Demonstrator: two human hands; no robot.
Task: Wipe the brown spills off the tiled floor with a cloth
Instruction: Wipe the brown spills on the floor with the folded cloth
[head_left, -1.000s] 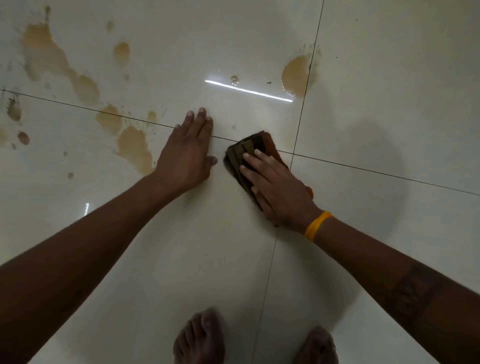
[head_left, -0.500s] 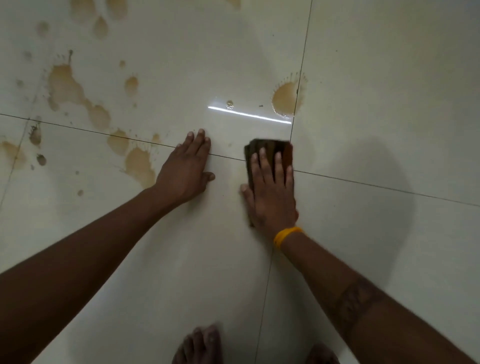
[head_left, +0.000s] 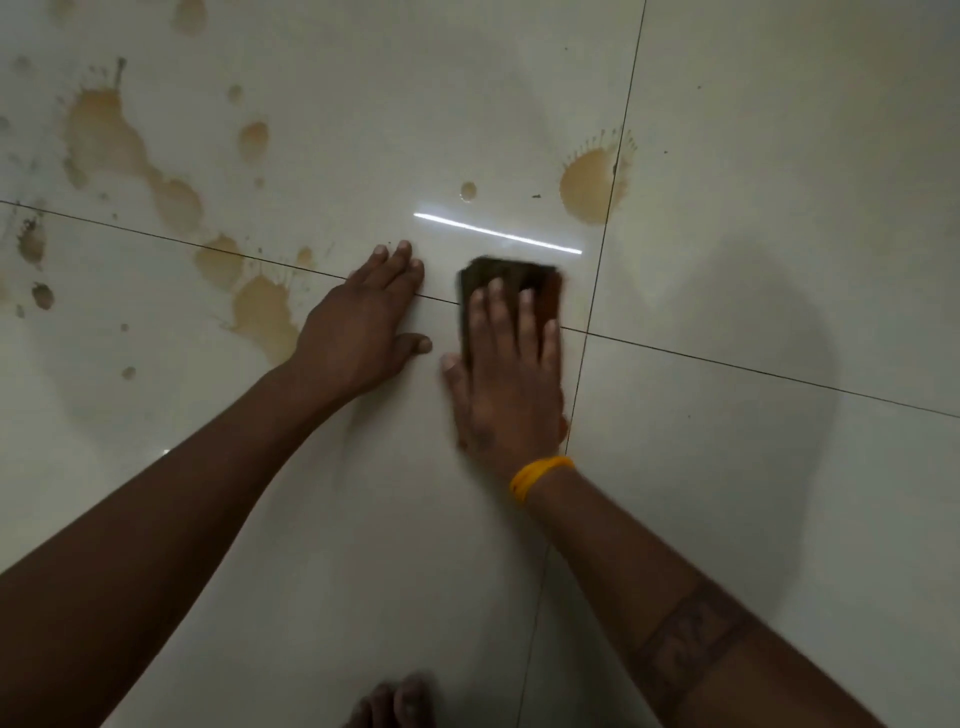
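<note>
A dark brown folded cloth (head_left: 511, 278) lies flat on the pale tiled floor (head_left: 779, 234), pressed down by my right hand (head_left: 506, 374), whose fingers lie spread over it. My left hand (head_left: 363, 332) rests flat on the floor just to the left, holding nothing. A round brown spill (head_left: 589, 187) sits beyond the cloth beside a grout line. A long chain of brown spills (head_left: 109, 140) runs down the left side to a patch (head_left: 260, 312) by my left wrist. A small drop (head_left: 468, 190) lies between them.
Several small dark specks and blotches (head_left: 41, 295) dot the far left tiles. My bare foot (head_left: 395, 704) shows at the bottom edge. A bright light reflection (head_left: 498, 234) streaks the tile just beyond the cloth.
My right hand turned from slanted to pointing straight ahead and slid the cloth forward over the grout line toward the round spill. My left hand stayed planted.
</note>
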